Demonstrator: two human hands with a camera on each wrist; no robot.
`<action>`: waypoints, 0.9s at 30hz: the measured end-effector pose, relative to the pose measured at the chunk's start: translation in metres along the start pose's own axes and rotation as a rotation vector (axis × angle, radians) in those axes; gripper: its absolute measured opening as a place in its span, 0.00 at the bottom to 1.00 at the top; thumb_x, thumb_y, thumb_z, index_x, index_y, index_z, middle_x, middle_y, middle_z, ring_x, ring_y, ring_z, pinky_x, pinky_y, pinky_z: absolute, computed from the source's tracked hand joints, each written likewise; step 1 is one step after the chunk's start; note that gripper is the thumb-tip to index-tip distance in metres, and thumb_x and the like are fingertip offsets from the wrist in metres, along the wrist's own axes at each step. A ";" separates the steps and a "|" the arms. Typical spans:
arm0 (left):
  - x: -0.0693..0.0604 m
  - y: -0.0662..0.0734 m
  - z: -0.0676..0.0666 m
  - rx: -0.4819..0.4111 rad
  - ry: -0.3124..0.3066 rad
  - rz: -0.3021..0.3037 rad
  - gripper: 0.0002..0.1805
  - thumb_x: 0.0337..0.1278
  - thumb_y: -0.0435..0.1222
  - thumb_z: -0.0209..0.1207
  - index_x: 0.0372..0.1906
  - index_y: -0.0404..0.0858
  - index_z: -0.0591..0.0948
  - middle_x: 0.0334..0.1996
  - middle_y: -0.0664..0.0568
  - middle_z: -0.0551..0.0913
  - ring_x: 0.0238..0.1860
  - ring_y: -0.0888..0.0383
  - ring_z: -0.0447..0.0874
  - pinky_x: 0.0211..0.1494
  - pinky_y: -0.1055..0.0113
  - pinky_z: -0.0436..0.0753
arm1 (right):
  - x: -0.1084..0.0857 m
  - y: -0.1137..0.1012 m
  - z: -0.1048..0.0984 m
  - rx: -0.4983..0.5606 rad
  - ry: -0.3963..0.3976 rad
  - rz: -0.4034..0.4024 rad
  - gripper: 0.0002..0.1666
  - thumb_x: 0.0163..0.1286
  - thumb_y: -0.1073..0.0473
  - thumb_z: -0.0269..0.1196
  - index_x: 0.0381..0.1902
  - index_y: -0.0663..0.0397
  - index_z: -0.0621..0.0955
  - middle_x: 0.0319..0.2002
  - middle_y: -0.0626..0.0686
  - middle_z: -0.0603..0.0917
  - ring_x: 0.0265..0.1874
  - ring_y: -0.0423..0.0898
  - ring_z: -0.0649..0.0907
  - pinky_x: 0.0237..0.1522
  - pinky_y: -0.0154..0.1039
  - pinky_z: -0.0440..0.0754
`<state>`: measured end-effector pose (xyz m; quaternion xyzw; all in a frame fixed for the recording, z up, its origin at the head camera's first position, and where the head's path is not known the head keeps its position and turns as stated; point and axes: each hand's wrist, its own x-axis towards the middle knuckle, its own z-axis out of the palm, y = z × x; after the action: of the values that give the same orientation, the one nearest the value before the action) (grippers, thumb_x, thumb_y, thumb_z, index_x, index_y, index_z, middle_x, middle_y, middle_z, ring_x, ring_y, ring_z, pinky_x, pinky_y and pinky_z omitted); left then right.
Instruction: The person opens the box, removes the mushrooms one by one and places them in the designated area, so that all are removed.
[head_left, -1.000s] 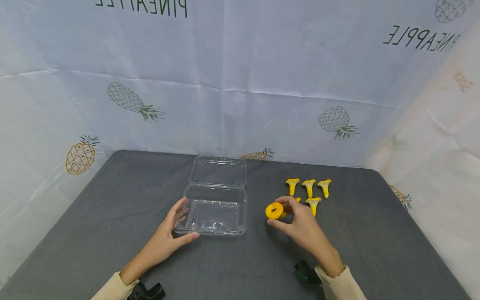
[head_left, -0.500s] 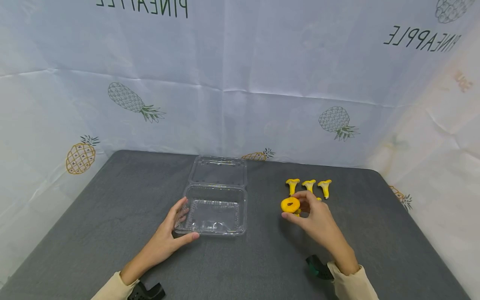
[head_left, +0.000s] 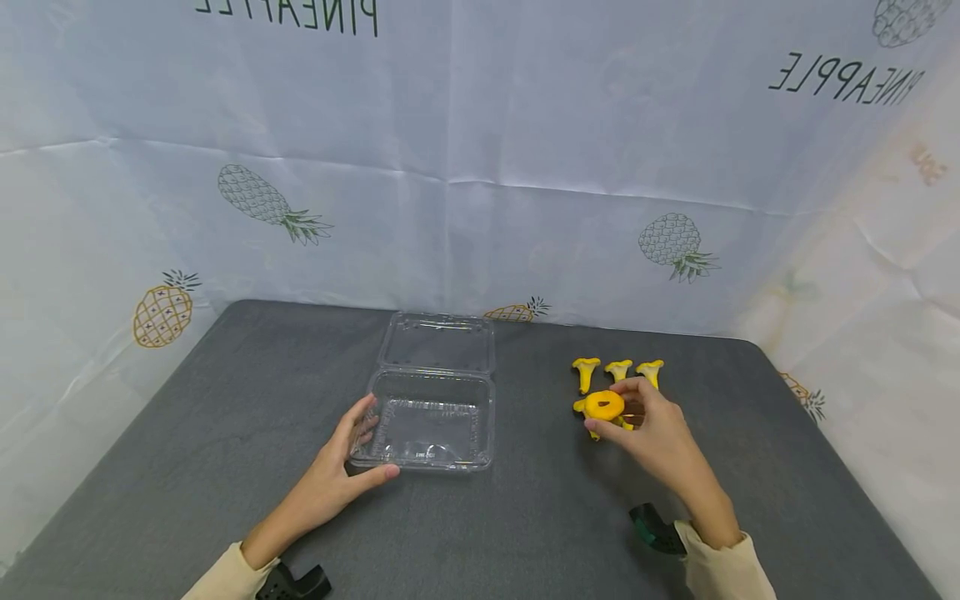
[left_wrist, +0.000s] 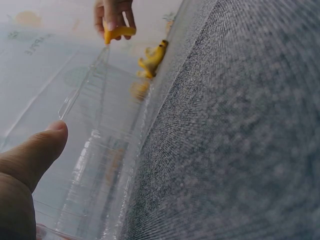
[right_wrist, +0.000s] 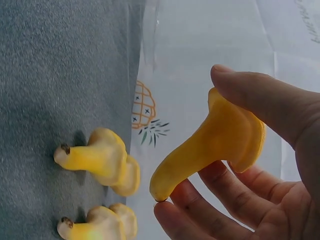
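Observation:
In the head view my left hand (head_left: 330,479) holds the near left corner of a clear plastic clamshell container (head_left: 435,437), with fingers along its left side and the thumb at its front edge. The container's lid (head_left: 437,343) lies folded back behind the base. In the right wrist view my right hand (right_wrist: 270,185) pinches a yellow chanterelle mushroom (right_wrist: 210,137) by its cap between thumb and fingers, stem hanging free. Below that hand lie front-row chanterelles, partly hidden by the held mushroom (head_left: 604,406) and the fingers. A back row of chanterelles (head_left: 586,375) lies beyond.
Everything sits on a dark grey table (head_left: 495,533) with rounded far corners. A pale pineapple-print curtain (head_left: 450,233) hangs behind the table and at both sides. Each wrist wears a black camera mount (head_left: 657,529).
My right hand has moved to the right with the mushroom over the front row, and the mushrooms it covers have shifted accordingly. The left hand and container have stayed put.

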<state>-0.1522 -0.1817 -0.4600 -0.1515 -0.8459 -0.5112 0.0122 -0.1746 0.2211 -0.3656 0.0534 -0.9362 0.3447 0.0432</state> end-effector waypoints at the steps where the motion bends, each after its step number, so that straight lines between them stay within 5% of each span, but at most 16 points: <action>1: 0.000 0.000 0.000 0.000 0.000 -0.001 0.54 0.59 0.42 0.68 0.79 0.39 0.45 0.78 0.36 0.50 0.74 0.34 0.60 0.70 0.39 0.67 | 0.000 0.001 -0.001 -0.001 0.000 0.003 0.34 0.60 0.49 0.74 0.56 0.61 0.73 0.51 0.63 0.83 0.48 0.59 0.85 0.51 0.56 0.85; 27: 0.000 -0.002 0.001 0.006 0.009 0.001 0.54 0.58 0.42 0.68 0.79 0.38 0.45 0.78 0.36 0.51 0.74 0.34 0.60 0.70 0.40 0.68 | 0.002 0.026 -0.024 -0.090 0.045 0.055 0.41 0.63 0.45 0.70 0.66 0.63 0.72 0.54 0.69 0.80 0.49 0.64 0.84 0.47 0.55 0.87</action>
<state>-0.1529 -0.1817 -0.4619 -0.1495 -0.8473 -0.5093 0.0166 -0.1786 0.2563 -0.3643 0.0180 -0.9507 0.3044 0.0573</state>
